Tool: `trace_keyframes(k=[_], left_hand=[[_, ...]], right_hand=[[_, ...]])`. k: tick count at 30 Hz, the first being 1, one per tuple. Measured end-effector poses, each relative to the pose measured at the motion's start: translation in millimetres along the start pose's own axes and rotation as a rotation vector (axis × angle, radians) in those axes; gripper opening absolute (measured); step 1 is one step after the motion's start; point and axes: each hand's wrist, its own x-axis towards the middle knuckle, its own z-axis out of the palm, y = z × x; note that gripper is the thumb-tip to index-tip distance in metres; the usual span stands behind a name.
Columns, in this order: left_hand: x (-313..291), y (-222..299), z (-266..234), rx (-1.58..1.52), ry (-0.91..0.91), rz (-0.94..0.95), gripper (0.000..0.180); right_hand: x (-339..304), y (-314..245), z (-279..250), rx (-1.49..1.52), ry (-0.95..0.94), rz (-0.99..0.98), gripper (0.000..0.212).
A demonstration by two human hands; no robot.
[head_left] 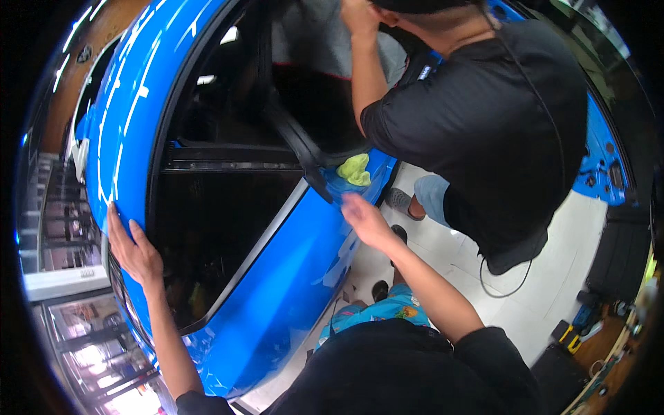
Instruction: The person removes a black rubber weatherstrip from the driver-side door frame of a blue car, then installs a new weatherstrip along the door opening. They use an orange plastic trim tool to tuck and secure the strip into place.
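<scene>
My left hand lies with its fingers stretched out on the blue roof edge of a car, beside the dark side window. Toward the middle, my right hand is at the blue body panel below the window pillar. Motion smears its fingers, so I cannot make out whether they grip anything. Just beyond its fingertips a crumpled yellow-green cloth rests on the blue panel, near the foot of the black door-frame seal.
A co-worker in a black shirt leans into the open front doorway at the upper right, one arm raised. Behind this person stands the blue open door. Tools, one of them yellow and black, lie at the lower right. Pale floor tiles show between.
</scene>
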Motion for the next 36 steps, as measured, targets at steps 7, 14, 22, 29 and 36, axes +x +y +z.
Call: trace_keyframes(k=[7,14,22,29,36], left_hand=[[-12.2,15.5,25.5,-0.091,-0.026,-0.029,0.047],[-16.7,3.3,28.2,-0.149,-0.023,-0.062,0.047],[-20.5,-4.3,43.7,-0.098,0.001,-0.004,0.048],[-33.8,-7.7,55.2,-0.058,0.018,-0.030,0.047],[-44.4,13.8,50.2,-0.052,0.071,-0.087,0.044]], right_hand=[[103.8,-67.2,29.1,-0.244,0.255,-0.061,0.064],[110.9,-59.3,18.6,-0.057,0.080,-0.141,0.041],[120.0,-38.9,10.2,0.331,-0.059,-0.019,0.040],[117.9,-25.8,7.9,0.327,-0.008,0.021,0.058],[26.6,28.6,15.9,0.139,0.168,-0.067,0.067]])
